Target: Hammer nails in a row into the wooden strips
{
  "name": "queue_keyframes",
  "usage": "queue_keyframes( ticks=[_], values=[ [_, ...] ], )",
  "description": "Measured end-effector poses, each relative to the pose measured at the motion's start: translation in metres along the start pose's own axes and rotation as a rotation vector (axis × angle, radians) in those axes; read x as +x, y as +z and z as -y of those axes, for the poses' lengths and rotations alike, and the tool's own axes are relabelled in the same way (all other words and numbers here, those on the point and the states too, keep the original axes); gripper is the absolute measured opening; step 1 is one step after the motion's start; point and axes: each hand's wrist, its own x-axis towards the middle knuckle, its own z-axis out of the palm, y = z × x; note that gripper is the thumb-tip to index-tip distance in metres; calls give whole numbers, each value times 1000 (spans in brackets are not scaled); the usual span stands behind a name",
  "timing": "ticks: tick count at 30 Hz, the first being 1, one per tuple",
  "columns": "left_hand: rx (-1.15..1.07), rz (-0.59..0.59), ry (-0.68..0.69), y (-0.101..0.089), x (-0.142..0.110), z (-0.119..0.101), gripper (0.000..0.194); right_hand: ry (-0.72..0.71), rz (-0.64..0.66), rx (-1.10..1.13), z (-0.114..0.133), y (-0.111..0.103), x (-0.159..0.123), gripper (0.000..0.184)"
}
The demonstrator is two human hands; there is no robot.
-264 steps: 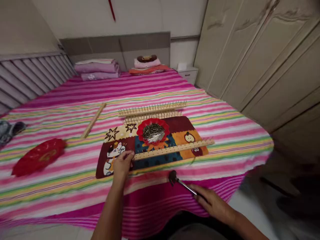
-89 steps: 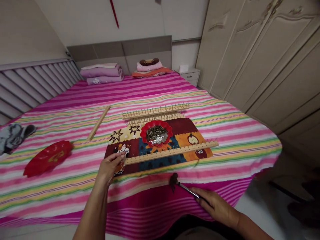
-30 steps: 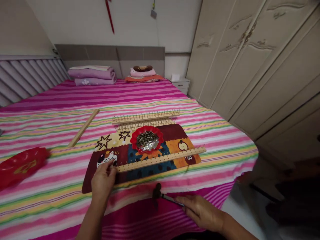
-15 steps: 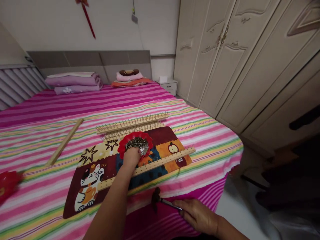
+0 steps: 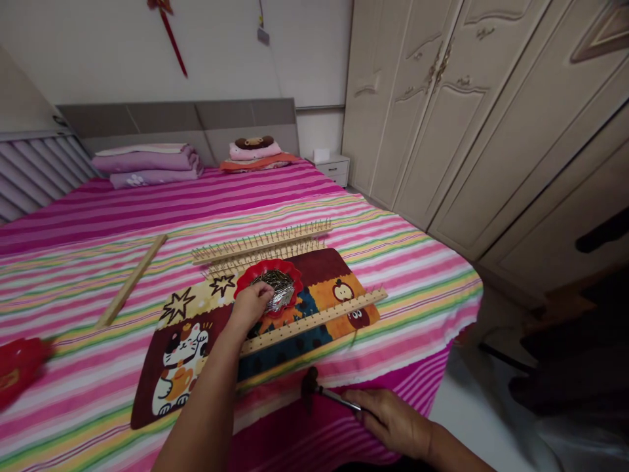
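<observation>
Left hand (image 5: 251, 305): over the near-left part of the red bowl (image 5: 298, 275), fingertips drawn close together at the nails (image 5: 282, 295); cannot tell whether pinching one.
Right hand (image 5: 393, 419): wrapped around the handle of the hammer (image 5: 339, 398), head pointing left near the bed's front edge; cannot tell whether touching the cloth.
Nails, position: heaped loose in the bowl, on the patterned mat (image 5: 147, 393), beyond the drilled strip (image 5: 314, 321).
Nails, handling: probably light, rigid, smooth and sharp at one end; likely to tangle or slip. Best taken singly, by the shank just below the head.
Hammer, handling: presumably head-heavy and stiff; best held well back on the handle.
Drilled strip: slantwise across the mat, left part hidden behind the left forearm (image 5: 206, 400); dotted with holes, thin nails upright near the right end. Judged light and stiff; best steadied on a stretch without nails.
Nailed strips (image 5: 263, 244): two, close together just beyond the bowl, bristling with upright nails; a likely scratch hazard.
Plain strip (image 5: 132, 280): apart, to the left.
Red dish (image 5: 19, 367): cut off at the left edge.
In the way: bowl rim around the heap; soft bed (image 5: 417, 282) underneath, likely to give under blows.
</observation>
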Motion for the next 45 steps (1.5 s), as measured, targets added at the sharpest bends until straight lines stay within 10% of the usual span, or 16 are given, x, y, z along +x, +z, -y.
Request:
queue_keyframes(
  ticks=[7,17,24,45],
  values=[
    [-873,-86,-96,-21,-23,1,40,-6,-9,18,1,1,0,34],
    [-1042,-296,-357,-90,-108,60,40,-29,0,-84,-6,10,-3,40],
    [-1147,-382,-543,-65,-135,95,31,-24,-17,-133,-3,11,-2,39],
    [-917,-571,-467,-21,-120,114,44,76,36,-104,-1,9,-1,44]
  ],
)
